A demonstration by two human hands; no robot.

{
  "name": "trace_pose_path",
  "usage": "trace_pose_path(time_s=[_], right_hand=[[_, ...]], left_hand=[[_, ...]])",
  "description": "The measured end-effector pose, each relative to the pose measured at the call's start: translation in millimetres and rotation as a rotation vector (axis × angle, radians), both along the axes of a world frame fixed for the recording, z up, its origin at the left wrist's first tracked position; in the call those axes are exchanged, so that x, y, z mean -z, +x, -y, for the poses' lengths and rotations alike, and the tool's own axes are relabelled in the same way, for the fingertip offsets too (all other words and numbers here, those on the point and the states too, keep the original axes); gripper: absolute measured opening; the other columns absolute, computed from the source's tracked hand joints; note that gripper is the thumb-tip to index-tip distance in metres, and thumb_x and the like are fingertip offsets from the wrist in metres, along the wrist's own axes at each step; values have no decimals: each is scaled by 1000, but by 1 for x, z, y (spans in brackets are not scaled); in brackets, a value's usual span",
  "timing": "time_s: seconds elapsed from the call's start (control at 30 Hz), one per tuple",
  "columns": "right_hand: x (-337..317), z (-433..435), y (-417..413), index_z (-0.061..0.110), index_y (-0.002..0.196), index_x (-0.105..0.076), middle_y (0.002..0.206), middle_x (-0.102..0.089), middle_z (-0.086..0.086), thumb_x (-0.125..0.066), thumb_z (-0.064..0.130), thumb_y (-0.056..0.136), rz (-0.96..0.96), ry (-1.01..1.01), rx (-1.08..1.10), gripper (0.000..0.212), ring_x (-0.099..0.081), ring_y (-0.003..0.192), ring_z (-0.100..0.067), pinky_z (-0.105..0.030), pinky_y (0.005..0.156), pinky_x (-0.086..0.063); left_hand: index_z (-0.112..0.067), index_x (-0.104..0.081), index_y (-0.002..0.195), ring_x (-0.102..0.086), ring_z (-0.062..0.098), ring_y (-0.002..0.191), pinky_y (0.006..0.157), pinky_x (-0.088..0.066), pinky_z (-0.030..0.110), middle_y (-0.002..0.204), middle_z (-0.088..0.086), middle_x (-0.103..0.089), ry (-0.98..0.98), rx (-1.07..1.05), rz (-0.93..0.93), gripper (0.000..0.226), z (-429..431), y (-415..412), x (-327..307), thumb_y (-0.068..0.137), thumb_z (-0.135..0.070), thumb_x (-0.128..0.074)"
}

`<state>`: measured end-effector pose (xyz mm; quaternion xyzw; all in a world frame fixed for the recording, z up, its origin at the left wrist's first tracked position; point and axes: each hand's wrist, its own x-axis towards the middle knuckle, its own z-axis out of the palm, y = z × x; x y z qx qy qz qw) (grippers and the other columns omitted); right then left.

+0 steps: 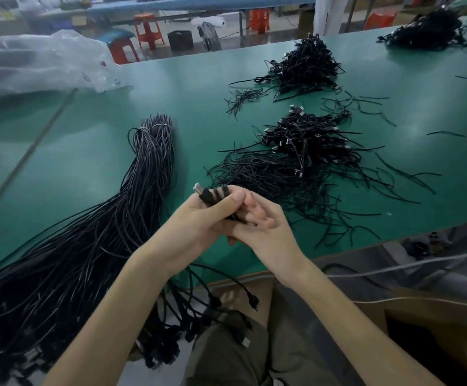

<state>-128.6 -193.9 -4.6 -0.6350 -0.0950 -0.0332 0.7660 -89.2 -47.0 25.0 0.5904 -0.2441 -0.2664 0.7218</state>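
At the middle of the frame we see the left grip point(199, 218) closed round a folded black cable point(213, 196). Its thumb lies across the loops, we judge so that the springy coil cannot open. The silver USB plug point(197, 188) pokes out past the knuckles toward the upper left. The right grip point(265, 232) curls its fingers over the same coil from the other side. We take it to be pinching or twisting a tie there, though any tie is hidden between the fingers. The cable is held in the air just above the near part of the green tabletop point(199, 93), not resting on it.

At lower left lies a long bundle of cables point(87, 246), smooth, round and faintly glossy. A pale band point(155, 126) cinches its far end so the strands hold together, while its plug ends spill off the near edge toward the lap, handy for drawing one at a time. Just beyond the hands a heap of thin ties point(268, 174) lies spread out, wiry and kinked, within easy reach. Behind it sits a pile of coiled cables point(310, 140) with metal plugs showing, and a second pile point(307, 65) lies further up. A crumpled clear plastic bag point(40, 59) fills the upper left
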Motion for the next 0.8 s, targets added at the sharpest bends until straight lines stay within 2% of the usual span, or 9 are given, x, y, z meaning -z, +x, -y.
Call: trace_pose_path(time_s=[0.13,0.23,0.27,0.33,0.43,0.53,0.7,0.8], right_hand=[[-1,-4,-3,13,113,-73,97,-75,-5,-74,-7,85,28,61,68,35,-70,79,-15,-25,62,-56],[1,-7,-5,20,111,-74,104,-75,-2,-78,-4,84,31,88,104,36,-72,92,-15,-24,71,-57],[1,-7,-7,18,112,-73,107,-74,-3,-79,-3,84,49,76,114,36,-71,97,-15,-24,76,-57],[2,-8,-11,18,113,-71,113,-71,-5,-81,1,83,99,46,120,36,-70,106,-16,-25,84,-56],[3,-11,-15,16,115,-66,110,-71,-4,-81,1,82,130,17,128,39,-69,104,-12,-22,84,-55],[4,-15,-14,10,116,-64,106,-71,-5,-76,-5,84,103,78,151,37,-69,99,-11,-22,81,-54],[6,-19,-12,17,112,-66,101,-72,6,-74,-3,86,109,98,209,34,-70,100,-11,-22,82,-55],[7,-19,-12,20,110,-67,101,-73,4,-73,-2,88,94,130,207,32,-71,100,-12,-24,81,-57]], left_hand=[[-4,-67,101,-65,31,113,73,-49,29,128,24,-67,-66,74,107,20,-8,-1,-3,107,-16,-52],[2,-63,98,-60,46,125,96,-47,56,132,29,-63,-58,115,176,20,-11,1,2,106,-11,-50],[2,-63,97,-57,49,126,103,-44,61,132,31,-62,-56,143,192,20,-12,3,2,106,-11,-49],[1,-64,97,-57,49,127,105,-47,56,132,32,-62,-56,193,207,20,-15,4,0,105,-11,-50],[0,-67,99,-59,48,124,102,-48,45,130,31,-63,-67,226,200,19,-17,3,-1,103,-14,-54],[0,-69,100,-61,47,119,102,-48,44,124,29,-67,-80,174,200,21,-13,2,3,102,-17,-57],[1,-71,105,-62,44,118,103,-47,41,112,27,-70,-130,69,193,22,-6,-3,10,102,-17,-58],[3,-70,106,-64,42,117,102,-48,40,112,28,-70,-121,46,196,21,-5,-5,12,104,-13,-56]])
